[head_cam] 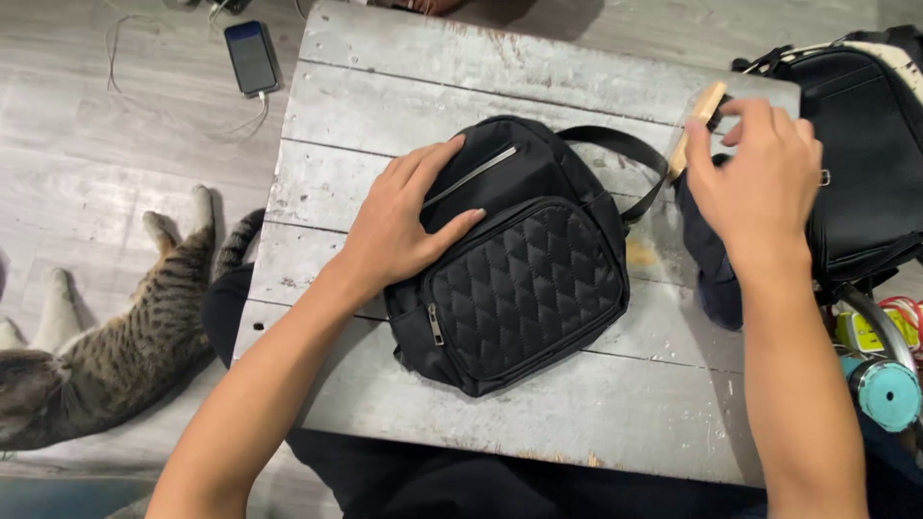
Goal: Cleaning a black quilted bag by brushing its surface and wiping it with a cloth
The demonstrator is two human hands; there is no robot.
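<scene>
The left hand [404,226] lies spread flat on the black quilted bag [514,259], steadying it on the surface [385,106], while the right hand [760,183] has its grip pinched on a wooden brush [699,120].

You have a weathered grey plank table [385,86] filling the frame's centre, black quilted bag [519,269] lying at its middle, strap [630,159] trailing toward upper right, dark cloth [716,274] at the right edge, second black bag [865,163] far right.
</scene>
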